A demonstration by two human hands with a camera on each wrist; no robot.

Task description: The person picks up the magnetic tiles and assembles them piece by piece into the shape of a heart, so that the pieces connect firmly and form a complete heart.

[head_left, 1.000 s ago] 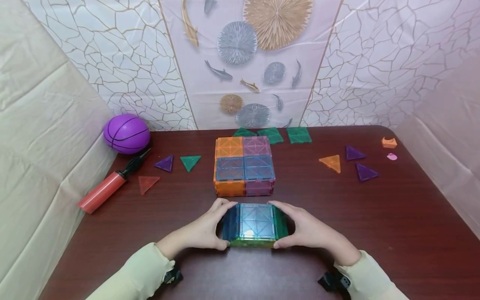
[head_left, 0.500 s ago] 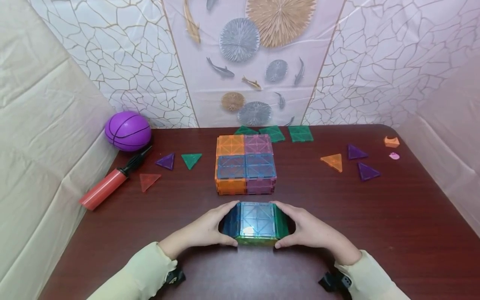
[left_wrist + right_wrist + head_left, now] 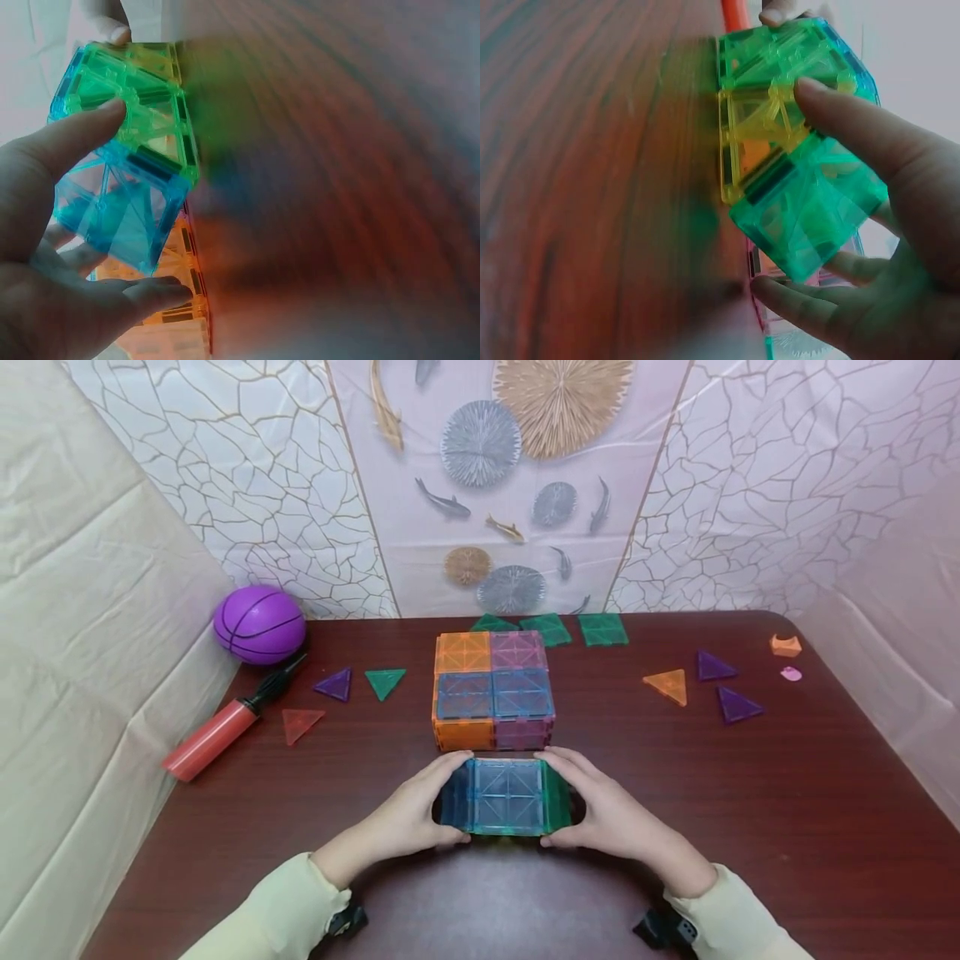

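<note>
Wooden table [image 3: 787,793]; tiles [image 3: 493,697]; ball [image 3: 258,624]; pump [image 3: 221,731]

A makeshift play or recording corner, not a lived-in room: a dark wooden table [image 3: 750,793] is boxed in by taped-up printed sheets [image 3: 480,485] (fish and cracked-marble patterns), with toy tiles [image 3: 493,697], a ball [image 3: 258,624] and a pump [image 3: 217,733].

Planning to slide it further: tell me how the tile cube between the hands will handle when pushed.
The tile cube looks hollow, thin translucent panels, so probably light. Its seams suggest it may fold if squeezed unevenly; left hand and right hand brace opposite sides.
</note>
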